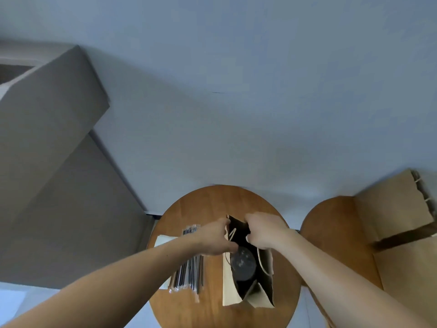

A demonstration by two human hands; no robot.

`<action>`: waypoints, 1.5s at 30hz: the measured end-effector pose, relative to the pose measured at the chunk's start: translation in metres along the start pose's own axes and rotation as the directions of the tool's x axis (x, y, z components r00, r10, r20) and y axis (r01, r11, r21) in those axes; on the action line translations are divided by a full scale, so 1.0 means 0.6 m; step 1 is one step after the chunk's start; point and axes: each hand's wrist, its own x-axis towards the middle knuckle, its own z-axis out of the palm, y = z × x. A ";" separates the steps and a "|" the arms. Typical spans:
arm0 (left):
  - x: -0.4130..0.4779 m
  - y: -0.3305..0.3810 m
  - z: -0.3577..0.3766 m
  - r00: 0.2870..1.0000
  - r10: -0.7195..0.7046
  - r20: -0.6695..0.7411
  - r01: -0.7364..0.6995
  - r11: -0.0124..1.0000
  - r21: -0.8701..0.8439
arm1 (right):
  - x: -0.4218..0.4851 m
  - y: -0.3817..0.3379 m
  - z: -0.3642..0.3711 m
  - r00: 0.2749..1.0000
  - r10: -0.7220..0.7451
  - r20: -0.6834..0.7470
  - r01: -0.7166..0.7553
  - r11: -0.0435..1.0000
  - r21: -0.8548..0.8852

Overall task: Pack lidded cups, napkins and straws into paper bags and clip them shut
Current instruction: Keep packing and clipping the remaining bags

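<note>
Round wooden table (212, 202) carries the open bag (266, 290), with a cup (242, 263) inside. My left hand (212, 240) and right hand (264, 233) pinch its rim. I judge the paper light and easily torn, so I'd grip near the folds.

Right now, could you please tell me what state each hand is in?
left hand: closed, gripping the left rim of the paper bag.
right hand: closed, gripping the right rim of the same bag.
</note>
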 end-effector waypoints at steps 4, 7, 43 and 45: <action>0.007 0.017 -0.041 0.991 0.020 -0.134 -0.016 1.000 0.026 | 0.009 0.009 -0.019 0.986 0.029 -0.162 -0.021 0.998 0.052; 0.013 0.010 -0.064 0.961 -0.002 -0.278 0.025 0.997 0.078 | 0.024 0.004 -0.028 0.979 0.025 -0.202 -0.005 0.995 0.096; 0.050 -0.467 -0.012 0.879 -0.449 -0.158 0.426 0.890 -0.161 | 0.285 -0.349 0.378 0.874 0.289 0.391 -0.478 0.660 0.580; 0.050 -0.472 -0.005 0.880 -0.450 -0.150 0.424 0.888 -0.178 | 0.287 -0.354 0.387 0.865 0.320 0.387 -0.497 0.658 0.565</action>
